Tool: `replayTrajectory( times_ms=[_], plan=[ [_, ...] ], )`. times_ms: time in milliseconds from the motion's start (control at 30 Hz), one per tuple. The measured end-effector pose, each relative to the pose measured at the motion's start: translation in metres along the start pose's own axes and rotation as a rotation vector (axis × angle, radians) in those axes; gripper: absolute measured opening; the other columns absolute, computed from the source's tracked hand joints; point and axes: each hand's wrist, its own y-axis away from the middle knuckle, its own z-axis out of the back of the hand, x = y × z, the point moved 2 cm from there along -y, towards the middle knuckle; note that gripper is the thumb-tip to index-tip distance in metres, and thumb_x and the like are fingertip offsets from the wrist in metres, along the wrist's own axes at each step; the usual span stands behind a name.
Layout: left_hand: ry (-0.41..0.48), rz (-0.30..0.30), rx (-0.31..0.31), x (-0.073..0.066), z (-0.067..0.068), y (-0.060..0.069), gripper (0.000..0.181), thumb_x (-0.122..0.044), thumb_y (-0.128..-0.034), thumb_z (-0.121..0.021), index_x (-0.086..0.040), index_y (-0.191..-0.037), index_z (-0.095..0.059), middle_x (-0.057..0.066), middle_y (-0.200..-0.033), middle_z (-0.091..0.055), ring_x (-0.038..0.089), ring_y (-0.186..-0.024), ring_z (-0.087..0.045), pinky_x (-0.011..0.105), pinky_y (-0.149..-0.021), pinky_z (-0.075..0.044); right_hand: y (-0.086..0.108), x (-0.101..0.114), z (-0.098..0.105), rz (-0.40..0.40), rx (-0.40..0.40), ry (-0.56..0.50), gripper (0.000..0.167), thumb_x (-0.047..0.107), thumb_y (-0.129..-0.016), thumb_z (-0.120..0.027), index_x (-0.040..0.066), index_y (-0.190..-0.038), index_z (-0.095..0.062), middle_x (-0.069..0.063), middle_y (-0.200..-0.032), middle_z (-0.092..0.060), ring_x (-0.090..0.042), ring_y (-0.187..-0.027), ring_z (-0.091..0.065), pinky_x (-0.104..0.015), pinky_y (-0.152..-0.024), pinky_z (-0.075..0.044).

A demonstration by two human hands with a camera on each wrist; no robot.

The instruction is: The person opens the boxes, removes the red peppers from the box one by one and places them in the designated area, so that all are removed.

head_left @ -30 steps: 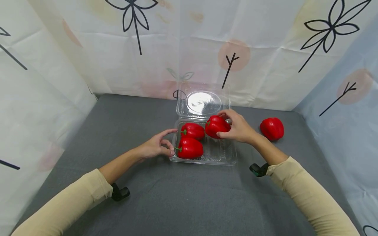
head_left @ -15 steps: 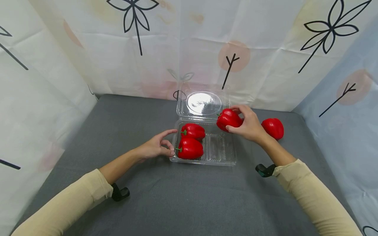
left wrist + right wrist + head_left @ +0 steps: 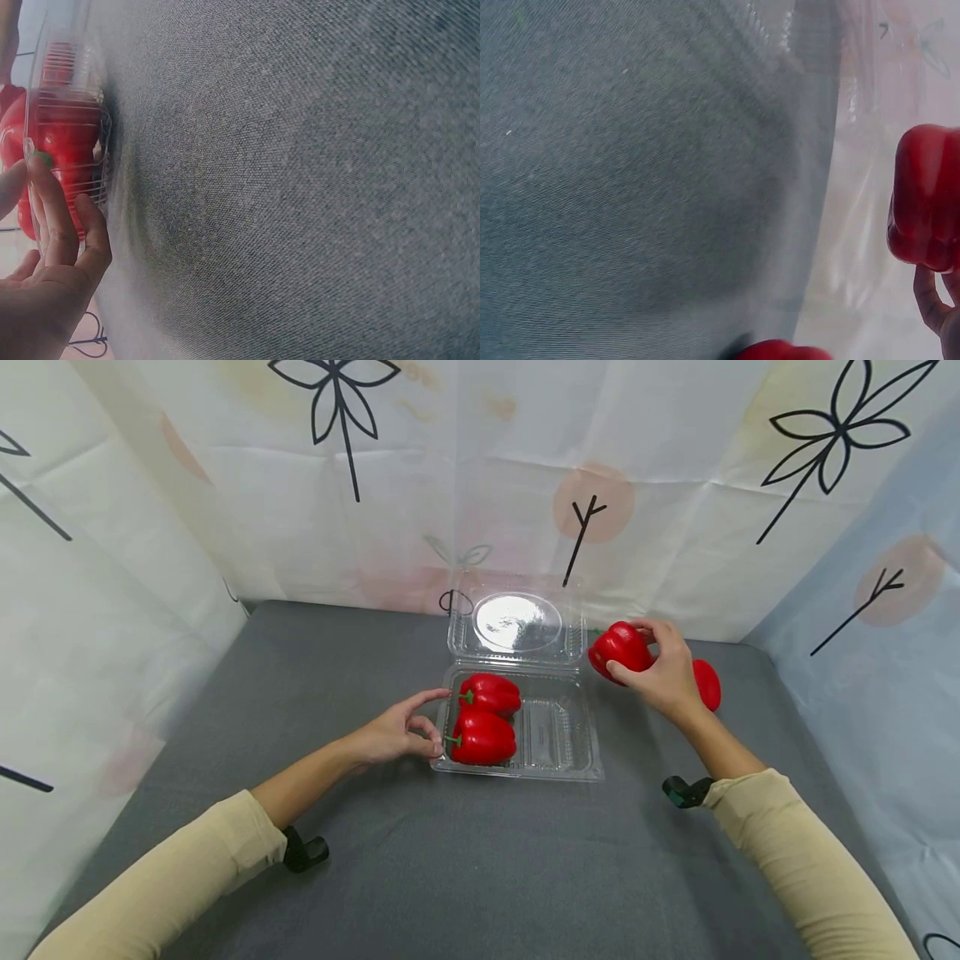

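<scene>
- Head view: held pepper (image 3: 619,646), red, raised above the grey surface (image 3: 450,860), right of the container and toward the surface's far edge.
- Right hand (image 3: 662,672): pinches this pepper between thumb and fingers.
- Clear container (image 3: 553,727): open, on the far half of the surface; hinged lid (image 3: 517,618) tilted up along its far side.
- Contents: far pepper (image 3: 490,693) and near pepper (image 3: 483,739), both red, lying side by side and touching along the container's left wall, green stems pointing left.
- Left hand (image 3: 393,733): fingertips at the container's left rim, upper finger extended; whether the rim is pinched or merely touched, cannot tell.
- Loose pepper (image 3: 707,685): outside the container, near the surface's far right corner, partly hidden by the right hand.
- Patterned cloth (image 3: 675,560): hangs behind the far edge.
</scene>
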Motion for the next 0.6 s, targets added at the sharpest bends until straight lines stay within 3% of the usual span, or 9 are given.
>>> replayTrajectory(
  times_ms=[267,600],
  plan=[
    [-0.001,0.003,0.000,0.000,0.000,0.000,0.086,-0.001,-0.0879,-0.072,-0.020,-0.156,-0.024,0.010,-0.089,-0.063,0.025,-0.085,-0.065,0.038,-0.084,-0.054,0.007,-0.015,0.000,-0.043,-0.036,0.044,0.065,0.013,-0.076,-0.080,-0.001,-0.132,-0.051,-0.020,-0.130,-0.050,-0.036,-0.117,-0.049,-0.062,-0.088,-0.049],
    [0.007,0.005,0.000,0.001,0.001,-0.001,0.086,-0.001,-0.0880,-0.071,-0.020,-0.156,-0.024,0.010,-0.088,-0.062,0.025,-0.083,-0.065,0.038,-0.085,-0.054,0.018,-0.028,-0.001,-0.151,-0.044,0.078,0.063,0.020,-0.081,-0.077,0.001,-0.135,-0.049,-0.022,-0.128,-0.049,-0.038,-0.118,-0.048,-0.063,-0.089,-0.048]
  ],
)
